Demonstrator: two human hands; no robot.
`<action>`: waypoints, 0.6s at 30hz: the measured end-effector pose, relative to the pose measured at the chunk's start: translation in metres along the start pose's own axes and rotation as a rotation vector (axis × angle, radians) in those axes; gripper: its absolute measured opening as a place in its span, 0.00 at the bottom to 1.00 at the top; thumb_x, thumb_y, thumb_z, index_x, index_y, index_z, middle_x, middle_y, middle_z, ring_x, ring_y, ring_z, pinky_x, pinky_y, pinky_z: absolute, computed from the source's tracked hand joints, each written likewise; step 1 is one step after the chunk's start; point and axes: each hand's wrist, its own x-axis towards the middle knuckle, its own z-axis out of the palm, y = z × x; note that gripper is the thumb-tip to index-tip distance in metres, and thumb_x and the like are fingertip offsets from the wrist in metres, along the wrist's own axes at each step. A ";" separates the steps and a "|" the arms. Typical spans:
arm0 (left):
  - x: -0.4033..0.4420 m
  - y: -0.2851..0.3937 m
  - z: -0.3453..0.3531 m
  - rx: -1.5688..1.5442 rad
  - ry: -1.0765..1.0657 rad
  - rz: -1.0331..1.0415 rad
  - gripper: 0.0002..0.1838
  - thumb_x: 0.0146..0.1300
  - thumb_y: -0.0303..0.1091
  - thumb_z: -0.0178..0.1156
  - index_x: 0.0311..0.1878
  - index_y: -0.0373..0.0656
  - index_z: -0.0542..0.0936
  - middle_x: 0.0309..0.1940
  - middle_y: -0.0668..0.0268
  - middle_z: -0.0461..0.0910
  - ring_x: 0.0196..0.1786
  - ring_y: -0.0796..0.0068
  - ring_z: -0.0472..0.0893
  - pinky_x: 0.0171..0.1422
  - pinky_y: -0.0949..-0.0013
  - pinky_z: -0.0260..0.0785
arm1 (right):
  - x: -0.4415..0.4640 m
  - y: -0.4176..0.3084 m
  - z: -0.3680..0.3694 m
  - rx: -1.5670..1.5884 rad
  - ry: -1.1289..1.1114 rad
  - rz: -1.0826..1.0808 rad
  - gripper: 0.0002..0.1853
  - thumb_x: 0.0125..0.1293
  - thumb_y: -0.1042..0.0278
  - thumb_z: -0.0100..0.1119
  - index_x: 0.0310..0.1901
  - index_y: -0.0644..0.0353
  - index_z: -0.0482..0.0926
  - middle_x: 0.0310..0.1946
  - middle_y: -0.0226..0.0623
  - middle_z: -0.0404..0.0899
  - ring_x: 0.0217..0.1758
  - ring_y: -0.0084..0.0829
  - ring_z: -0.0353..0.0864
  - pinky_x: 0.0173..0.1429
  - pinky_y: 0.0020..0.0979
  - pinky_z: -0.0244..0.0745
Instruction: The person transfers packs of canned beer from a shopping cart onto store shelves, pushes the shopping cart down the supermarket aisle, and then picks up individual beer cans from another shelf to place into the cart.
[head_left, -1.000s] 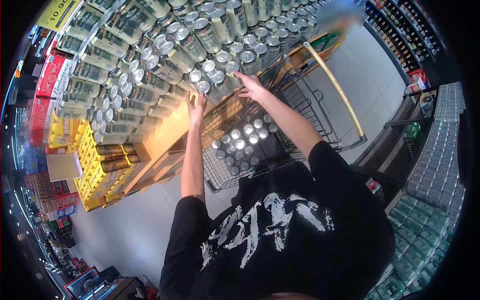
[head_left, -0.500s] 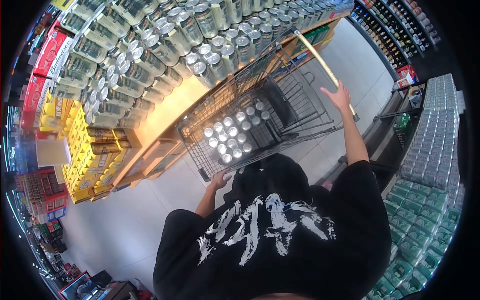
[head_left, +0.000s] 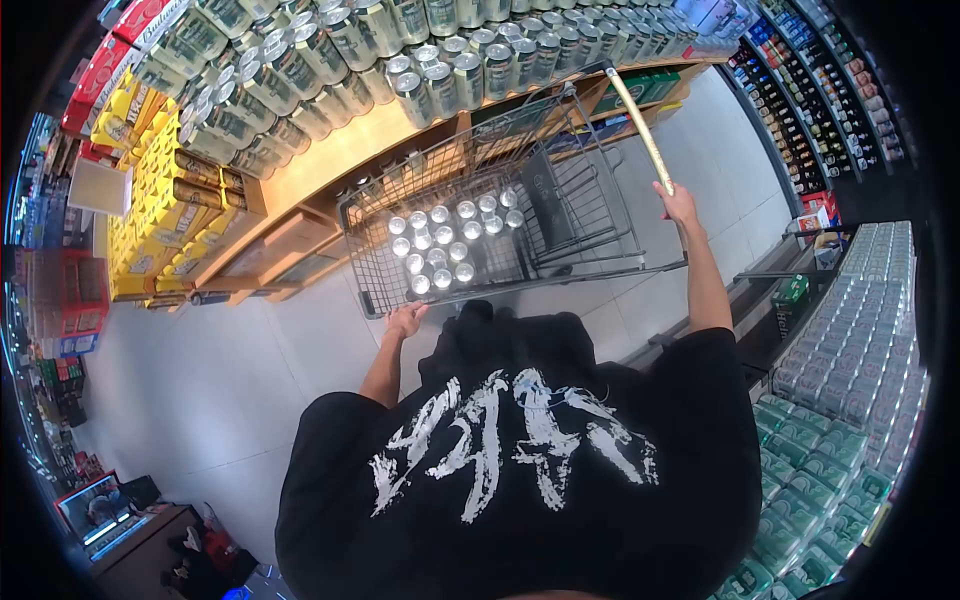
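A wire shopping cart (head_left: 462, 303) stands in front of me, turned sideways, with many silver-topped cans (head_left: 440, 240) grouped in its basket. My right hand (head_left: 678, 205) is closed round the cart's pale gold handle bar (head_left: 640, 125), near its lower end. At the basket's near left corner, my left hand (head_left: 406, 320) has its fingers curled at the rim; part of their grip is hidden. A dark child-seat flap (head_left: 546, 200) sits between the cans and the handle.
A wooden display shelf (head_left: 340, 160) stacked with rows of beer cans (head_left: 430, 85) runs along the cart's far side. Yellow can packs (head_left: 165, 230) stand at left. Green packs (head_left: 810, 450) are piled at right, with bottle shelves (head_left: 810, 100) behind. A counter with a screen (head_left: 100, 510) is at lower left.
My right hand has gone from loosely spread to closed round the handle. My left hand has come up against the cart's rim. The view has turned slightly, and the cart appears higher and further left.
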 end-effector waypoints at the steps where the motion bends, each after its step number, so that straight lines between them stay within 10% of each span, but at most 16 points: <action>1: -0.007 -0.001 0.002 -0.009 0.008 -0.003 0.26 0.68 0.67 0.43 0.54 0.64 0.80 0.57 0.63 0.78 0.66 0.55 0.69 0.72 0.45 0.51 | 0.000 0.011 0.002 0.142 -0.071 0.003 0.31 0.62 0.38 0.62 0.42 0.66 0.75 0.24 0.42 0.80 0.29 0.36 0.86 0.31 0.33 0.83; 7: -0.028 -0.030 0.048 -0.035 0.083 0.055 0.23 0.70 0.64 0.42 0.52 0.63 0.81 0.53 0.60 0.79 0.63 0.55 0.71 0.73 0.44 0.52 | -0.044 0.012 -0.009 0.458 -0.364 0.077 0.26 0.64 0.43 0.63 0.37 0.63 0.71 0.22 0.40 0.78 0.27 0.34 0.86 0.35 0.33 0.84; 12: -0.097 0.011 0.064 -0.138 0.159 -0.283 0.29 0.72 0.61 0.41 0.68 0.58 0.69 0.78 0.56 0.47 0.80 0.51 0.43 0.76 0.34 0.40 | -0.067 0.019 0.000 0.730 -0.541 0.130 0.20 0.66 0.49 0.63 0.34 0.59 0.71 0.20 0.40 0.78 0.27 0.36 0.86 0.47 0.38 0.84; 18: -0.137 0.021 0.102 -0.371 0.230 -0.459 0.35 0.71 0.63 0.40 0.77 0.62 0.52 0.80 0.62 0.29 0.81 0.53 0.37 0.75 0.30 0.37 | -0.074 0.044 0.036 0.743 -0.594 -0.066 0.20 0.65 0.52 0.64 0.27 0.58 0.71 0.17 0.38 0.77 0.25 0.32 0.82 0.53 0.38 0.80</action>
